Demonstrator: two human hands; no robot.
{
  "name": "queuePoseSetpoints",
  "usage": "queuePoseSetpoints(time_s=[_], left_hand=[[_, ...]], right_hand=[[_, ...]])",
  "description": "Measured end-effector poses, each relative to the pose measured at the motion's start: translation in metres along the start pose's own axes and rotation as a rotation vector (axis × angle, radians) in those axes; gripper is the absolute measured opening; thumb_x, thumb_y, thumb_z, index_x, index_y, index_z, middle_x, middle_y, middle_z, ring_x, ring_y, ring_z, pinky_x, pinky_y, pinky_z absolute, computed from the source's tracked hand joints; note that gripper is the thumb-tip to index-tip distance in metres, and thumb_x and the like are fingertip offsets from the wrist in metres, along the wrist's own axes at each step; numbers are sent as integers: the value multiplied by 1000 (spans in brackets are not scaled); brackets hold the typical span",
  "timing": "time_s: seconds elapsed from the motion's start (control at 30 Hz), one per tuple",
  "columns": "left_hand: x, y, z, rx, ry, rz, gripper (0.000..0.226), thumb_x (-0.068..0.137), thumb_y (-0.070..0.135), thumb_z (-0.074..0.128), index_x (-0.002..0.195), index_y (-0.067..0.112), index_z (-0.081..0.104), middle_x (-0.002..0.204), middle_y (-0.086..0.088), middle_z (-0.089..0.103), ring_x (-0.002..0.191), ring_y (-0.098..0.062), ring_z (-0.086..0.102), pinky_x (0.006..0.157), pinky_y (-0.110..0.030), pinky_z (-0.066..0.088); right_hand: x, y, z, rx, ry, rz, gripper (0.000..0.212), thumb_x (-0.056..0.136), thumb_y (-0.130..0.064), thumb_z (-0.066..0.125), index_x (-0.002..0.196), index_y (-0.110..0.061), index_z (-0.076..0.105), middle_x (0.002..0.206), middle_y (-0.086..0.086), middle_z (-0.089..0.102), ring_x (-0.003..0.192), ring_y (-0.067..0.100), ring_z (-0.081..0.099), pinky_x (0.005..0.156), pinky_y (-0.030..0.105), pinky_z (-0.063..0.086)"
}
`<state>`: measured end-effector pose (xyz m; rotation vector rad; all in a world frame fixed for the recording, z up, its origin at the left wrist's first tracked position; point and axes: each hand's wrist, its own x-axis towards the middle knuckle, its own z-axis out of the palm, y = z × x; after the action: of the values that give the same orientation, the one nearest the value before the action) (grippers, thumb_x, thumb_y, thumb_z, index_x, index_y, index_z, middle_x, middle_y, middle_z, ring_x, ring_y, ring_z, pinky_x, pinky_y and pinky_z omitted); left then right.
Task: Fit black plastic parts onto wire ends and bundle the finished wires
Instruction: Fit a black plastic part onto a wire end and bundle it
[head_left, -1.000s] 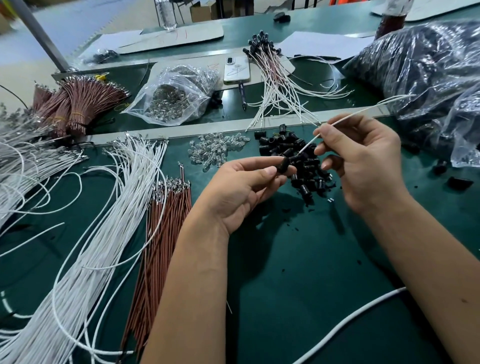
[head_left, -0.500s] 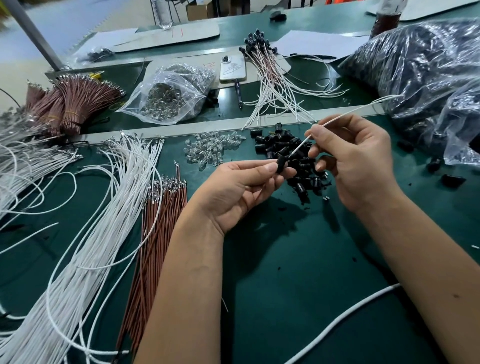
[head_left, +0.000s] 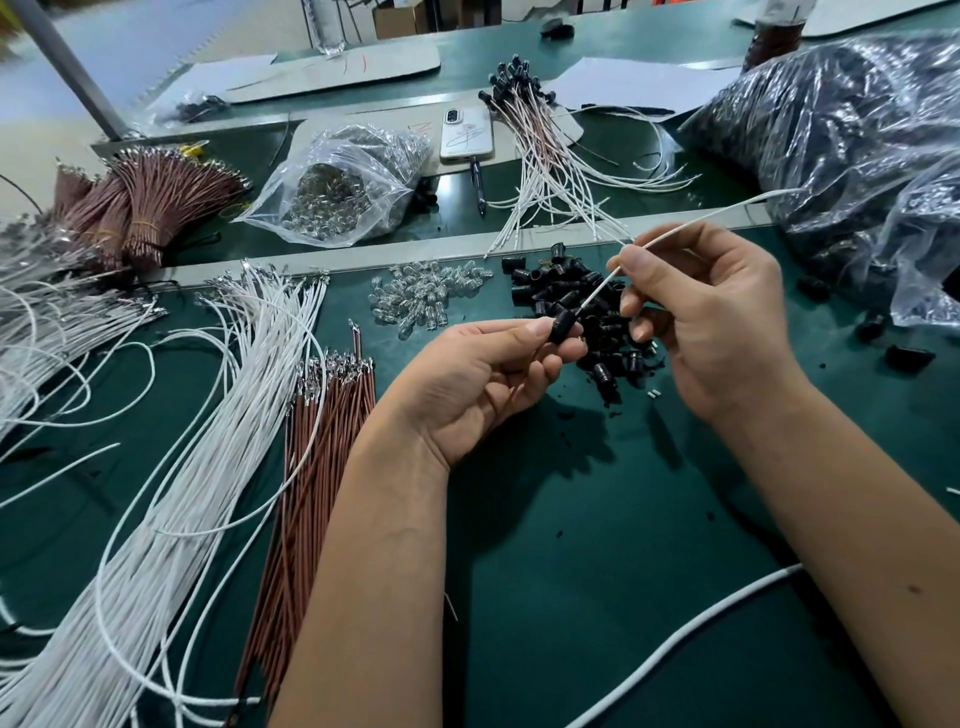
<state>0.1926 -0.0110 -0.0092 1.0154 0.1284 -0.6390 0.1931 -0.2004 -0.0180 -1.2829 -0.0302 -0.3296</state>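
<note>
The left hand (head_left: 483, 379) pinches a small black plastic part (head_left: 565, 326) between thumb and fingertips, its other fingers curled loosely underneath. The right hand (head_left: 711, 317) pinches a thin white wire (head_left: 680, 230) between thumb and forefinger; the wire runs down and left from that pinch into the top of the black part, and its far end trails up and right toward a crinkled plastic bag of dark pieces (head_left: 852, 140). Both hands hover just above a loose pile of black plastic parts (head_left: 566, 291) on the green table (head_left: 597, 545) — the held part sits at the pile's near left edge.

Just left of that pile lies a small heap of clear LED bulbs (head_left: 426, 296). Further left, a long sheaf of white wires (head_left: 171, 499) fans toward the near edge, with a bunch of brown wires (head_left: 317, 467) lying alongside it. Beyond a pale metal strip (head_left: 291, 260), a splayed bunch of finished wires (head_left: 540, 150) — black caps at its far end — lies beside a white phone (head_left: 466, 135) and a pen (head_left: 478, 184). A clear bag of bulbs (head_left: 343, 192) sits to the left of the phone, and tied bundles of brown wires (head_left: 150, 202) stand at the far left. A thick white cable (head_left: 691, 634) crosses the near right corner.
</note>
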Motion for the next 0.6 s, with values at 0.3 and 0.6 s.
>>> queuePoseSetpoints(time_s=[0.3, 0.6], left_hand=[[0, 0, -1, 31, -23, -8, 27, 85, 8, 63, 106, -9, 69, 82, -12, 73, 61, -8, 60, 52, -11, 51], [0, -1, 0, 32, -34, 7, 32, 79, 11, 65, 105, -7, 70, 82, -12, 73, 61, -8, 62, 52, -11, 51]], right_hand=[[0, -1, 0, 6, 12, 3, 13, 89, -1, 76, 89, -10, 67, 81, 14, 72, 54, 18, 56, 44, 23, 43], [0, 0, -1, -1, -25, 24, 11, 89, -2, 76, 89, -9, 67, 78, 11, 73, 49, 16, 54, 44, 25, 43]])
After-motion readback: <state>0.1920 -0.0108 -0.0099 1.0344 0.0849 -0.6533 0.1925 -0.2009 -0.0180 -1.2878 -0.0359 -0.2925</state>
